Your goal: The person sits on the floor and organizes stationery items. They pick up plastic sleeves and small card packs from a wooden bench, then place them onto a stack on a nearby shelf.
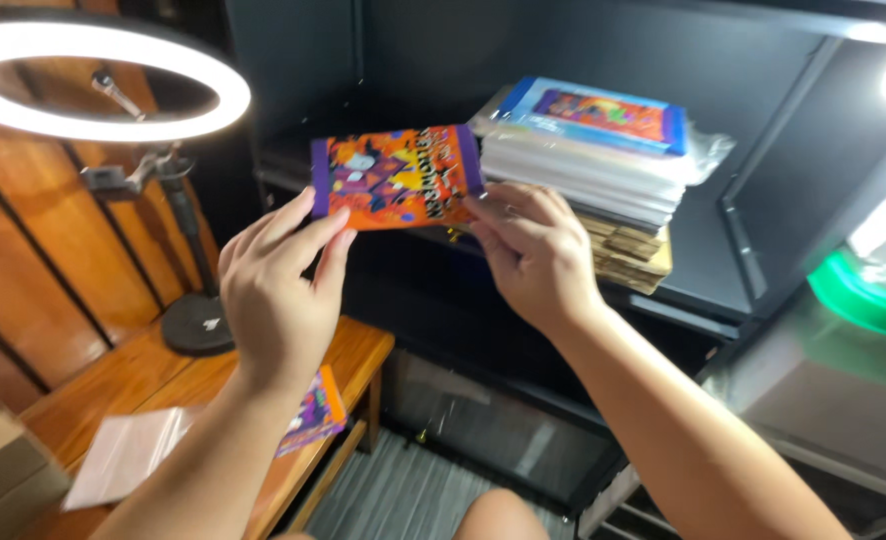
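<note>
Both hands hold an orange-and-purple packet [395, 176] up before the dark shelf: the left hand [281, 290] pinches its lower left edge, the right hand [535, 255] its right. Far right, a stack of bagged packets [588, 150] rests on the shelf [708, 270]; a similar packet [315, 412] lies on the wooden tabletop [123, 385].

Dark shelf [703, 270], packet stack [588, 150]; wooden table [153, 380], clear bag [128, 455]
</note>
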